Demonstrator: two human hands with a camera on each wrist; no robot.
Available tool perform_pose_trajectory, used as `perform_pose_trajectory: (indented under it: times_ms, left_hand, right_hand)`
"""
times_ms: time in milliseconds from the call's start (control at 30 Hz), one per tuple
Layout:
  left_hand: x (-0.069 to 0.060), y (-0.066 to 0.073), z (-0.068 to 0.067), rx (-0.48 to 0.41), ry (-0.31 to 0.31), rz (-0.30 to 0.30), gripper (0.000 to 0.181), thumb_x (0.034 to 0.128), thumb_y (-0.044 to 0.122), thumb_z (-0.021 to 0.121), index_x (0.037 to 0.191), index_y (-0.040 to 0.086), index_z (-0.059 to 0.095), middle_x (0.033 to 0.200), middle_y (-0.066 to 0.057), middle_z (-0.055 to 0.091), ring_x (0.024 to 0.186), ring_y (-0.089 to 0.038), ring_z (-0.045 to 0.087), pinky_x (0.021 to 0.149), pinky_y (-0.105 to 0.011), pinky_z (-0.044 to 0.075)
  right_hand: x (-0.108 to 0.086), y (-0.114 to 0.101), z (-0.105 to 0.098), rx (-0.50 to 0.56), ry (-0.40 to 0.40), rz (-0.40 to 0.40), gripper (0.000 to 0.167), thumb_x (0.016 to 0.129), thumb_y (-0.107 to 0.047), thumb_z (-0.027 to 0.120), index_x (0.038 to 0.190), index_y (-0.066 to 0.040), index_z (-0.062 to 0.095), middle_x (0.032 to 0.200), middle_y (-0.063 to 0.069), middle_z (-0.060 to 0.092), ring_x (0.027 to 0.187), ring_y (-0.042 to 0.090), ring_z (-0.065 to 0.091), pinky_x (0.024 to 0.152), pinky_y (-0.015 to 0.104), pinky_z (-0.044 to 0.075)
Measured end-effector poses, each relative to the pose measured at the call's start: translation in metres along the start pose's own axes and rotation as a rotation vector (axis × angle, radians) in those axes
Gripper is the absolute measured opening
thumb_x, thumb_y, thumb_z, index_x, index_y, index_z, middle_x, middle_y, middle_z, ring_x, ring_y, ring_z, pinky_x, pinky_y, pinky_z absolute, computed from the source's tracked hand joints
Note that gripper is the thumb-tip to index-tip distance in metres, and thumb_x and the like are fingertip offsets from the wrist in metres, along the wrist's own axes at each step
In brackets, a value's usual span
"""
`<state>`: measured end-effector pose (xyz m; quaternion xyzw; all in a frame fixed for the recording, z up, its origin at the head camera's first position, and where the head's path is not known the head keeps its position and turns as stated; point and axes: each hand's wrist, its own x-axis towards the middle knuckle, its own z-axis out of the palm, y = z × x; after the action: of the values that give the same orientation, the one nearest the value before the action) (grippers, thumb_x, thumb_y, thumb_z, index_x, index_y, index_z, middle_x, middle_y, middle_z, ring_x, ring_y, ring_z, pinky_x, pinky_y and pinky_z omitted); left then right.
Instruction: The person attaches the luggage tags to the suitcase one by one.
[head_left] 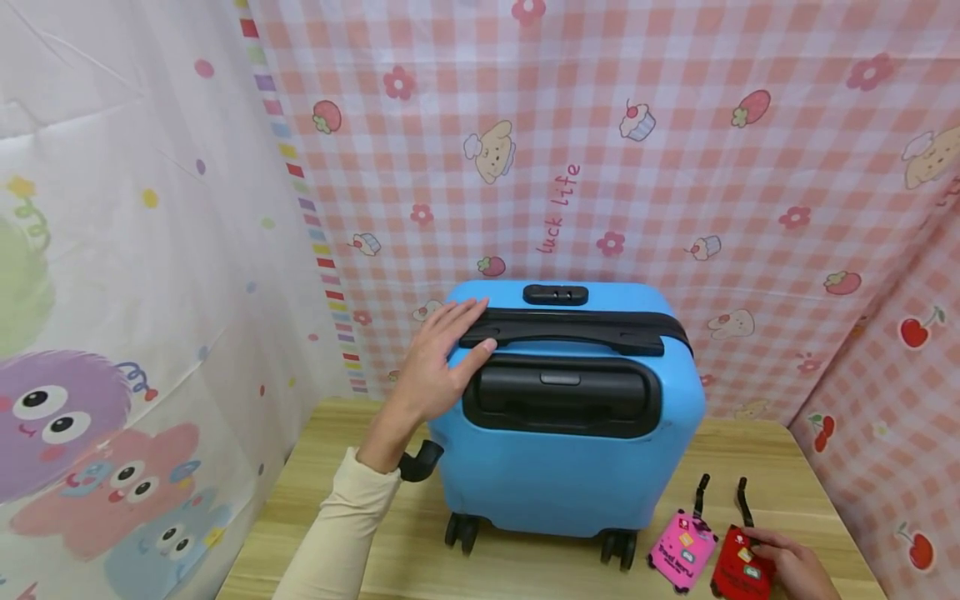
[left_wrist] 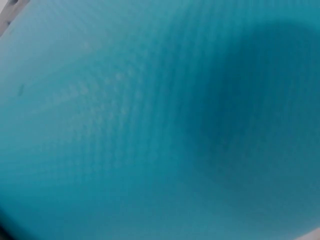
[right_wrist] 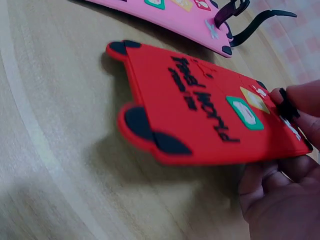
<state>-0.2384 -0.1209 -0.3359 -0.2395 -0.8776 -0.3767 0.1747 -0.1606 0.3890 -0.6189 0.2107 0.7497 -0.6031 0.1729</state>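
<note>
A light blue suitcase (head_left: pixel 555 483) stands upright on its wheels, with a black carry handle (head_left: pixel 577 327) on top. My left hand (head_left: pixel 435 367) rests on its upper left corner by the handle's end, fingers extended. The left wrist view is filled by the blue shell (left_wrist: pixel 125 130). At the lower right, my right hand (head_left: pixel 798 568) pinches a red luggage tag (head_left: pixel 738 568) with a black strap (head_left: pixel 743 500). In the right wrist view the tag tilts off the tabletop, fingers beneath it. Beside it lies a pink luggage tag (head_left: pixel 682 554).
The wooden table (head_left: pixel 300 508) carries everything. A pink checked cloth (head_left: pixel 450 167) hangs behind and along the right, and a white cartoon-print cloth (head_left: pixel 187 275) hangs on the left. A black curved piece (head_left: pixel 422 462) shows beside the left wrist.
</note>
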Motion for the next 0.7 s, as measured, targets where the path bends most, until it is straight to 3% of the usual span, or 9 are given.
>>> perform_pose_trajectory:
  times_ms: [67, 200, 400, 500, 700]
  left_hand:
    - [0.0, 0.0, 0.0, 0.001, 0.003, 0.004, 0.056, 0.0985, 0.042, 0.054, 0.15, 0.022, 0.045, 0.156, -0.006, 0.041, 0.147, -0.027, 0.027, 0.116, -0.06, 0.021]
    - [0.0, 0.0, 0.0, 0.006, 0.004, 0.006, 0.056, 0.0979, 0.042, 0.055, 0.15, 0.022, 0.046, 0.155, -0.006, 0.041, 0.147, -0.028, 0.026, 0.116, -0.06, 0.021]
    - [0.0, -0.001, 0.001, 0.007, -0.01, -0.005, 0.056, 0.0985, 0.044, 0.053, 0.15, 0.024, 0.046, 0.156, -0.005, 0.04, 0.147, -0.027, 0.026, 0.117, -0.059, 0.02]
    - [0.0, -0.001, 0.001, 0.005, -0.01, -0.004, 0.056, 0.0987, 0.043, 0.054, 0.15, 0.024, 0.045, 0.156, -0.005, 0.04, 0.147, -0.027, 0.026, 0.117, -0.058, 0.021]
    - [0.001, -0.001, 0.001, 0.003, -0.008, -0.005, 0.056, 0.0984, 0.043, 0.054, 0.15, 0.024, 0.045, 0.156, -0.005, 0.041, 0.147, -0.026, 0.026, 0.116, -0.059, 0.021]
  right_hand:
    - [0.0, -0.001, 0.001, 0.033, -0.02, 0.004, 0.043, 0.098, -0.007, 0.05, 0.135, 0.016, 0.049, 0.108, 0.024, 0.066, 0.088, 0.023, 0.068, 0.08, 0.045, 0.057]
    - [-0.001, -0.008, 0.001, -0.075, -0.007, -0.036, 0.049, 0.098, -0.015, 0.054, 0.136, 0.016, 0.047, 0.125, 0.036, 0.056, 0.096, 0.023, 0.066, 0.081, 0.041, 0.057]
    - [-0.008, -0.024, -0.003, -0.164, -0.006, -0.099, 0.052, 0.104, -0.024, 0.047, 0.143, 0.011, 0.043, 0.143, 0.036, 0.041, 0.118, 0.035, 0.056, 0.088, 0.039, 0.054]
    - [-0.011, -0.033, -0.003, -0.199, -0.007, -0.131, 0.057, 0.105, -0.032, 0.047, 0.145, 0.008, 0.041, 0.146, 0.033, 0.04, 0.119, 0.032, 0.055, 0.09, 0.037, 0.053]
    - [-0.022, -0.055, -0.002, -0.251, 0.034, -0.175, 0.067, 0.099, -0.042, 0.058, 0.146, 0.002, 0.043, 0.138, 0.025, 0.05, 0.101, 0.009, 0.059, 0.082, 0.03, 0.052]
